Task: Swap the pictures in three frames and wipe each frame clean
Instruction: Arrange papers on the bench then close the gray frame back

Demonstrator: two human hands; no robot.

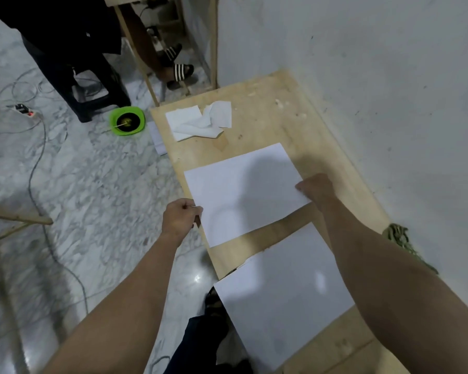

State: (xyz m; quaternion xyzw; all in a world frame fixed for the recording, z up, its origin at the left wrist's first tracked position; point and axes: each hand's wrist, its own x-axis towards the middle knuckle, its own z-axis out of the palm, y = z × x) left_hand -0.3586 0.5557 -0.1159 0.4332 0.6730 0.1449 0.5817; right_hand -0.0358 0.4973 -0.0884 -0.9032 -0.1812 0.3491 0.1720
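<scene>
A white sheet [243, 193] lies flat on the wooden table [281, 122]. My left hand [180, 218] pinches its left edge, fingers curled. My right hand [315, 190] grips its right edge near the corner. A second white sheet [281, 295] lies nearer to me, partly under my right forearm and overhanging the table's left edge. Crumpled white tissues [200, 120] lie at the far end of the table. No picture frame shows in this view.
The table runs along a white wall [389, 76] on the right. On the marble floor to the left sit a green bowl [127, 120], cables with a power strip [25, 109], and a black stool [92, 87]. Another person's legs in sandals [179, 71] stand beyond.
</scene>
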